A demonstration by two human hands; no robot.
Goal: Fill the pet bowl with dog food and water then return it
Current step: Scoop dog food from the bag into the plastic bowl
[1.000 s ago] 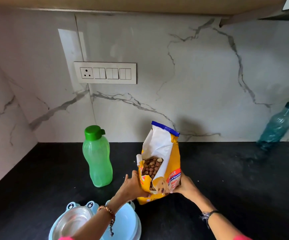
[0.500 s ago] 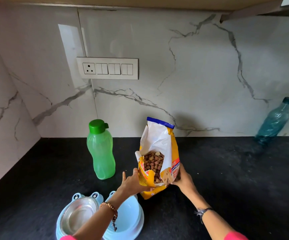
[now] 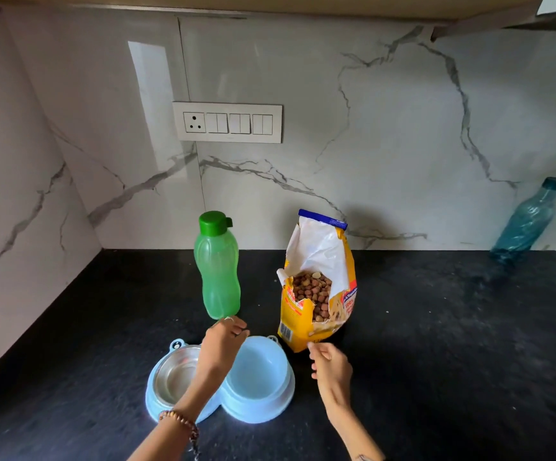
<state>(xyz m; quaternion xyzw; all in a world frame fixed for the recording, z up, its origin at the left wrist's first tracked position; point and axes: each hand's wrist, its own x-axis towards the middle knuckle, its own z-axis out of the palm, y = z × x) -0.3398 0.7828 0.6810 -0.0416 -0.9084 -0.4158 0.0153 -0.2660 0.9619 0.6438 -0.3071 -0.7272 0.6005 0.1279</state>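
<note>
From my seat, the black stone worktop (image 3: 436, 344) fills the lower view, backed by white marble wall tile. At about five o'clock from centre stands the torn yellow dog-food bag (image 3: 316, 304), upright, its long axis vertical, brown kibble showing in the open mouth. At seven o'clock of the bag stands the translucent green plastic water bottle (image 3: 217, 271), capped and upright. Just below both lies the pale blue double pet bowl (image 3: 263, 404), steel insert on its left side, blue basin on its right; both look empty.

My right hand (image 3: 331, 366) hangs just beside the bag's bottom corner, which lies at twelve o'clock from it; its fingers are loosely curled, holding nothing. My left hand (image 3: 225, 337) hovers over the bowl's middle, fingers relaxed, the bottle's base at twelve o'clock. I judge the right hand nearer the bag for pouring.
</note>
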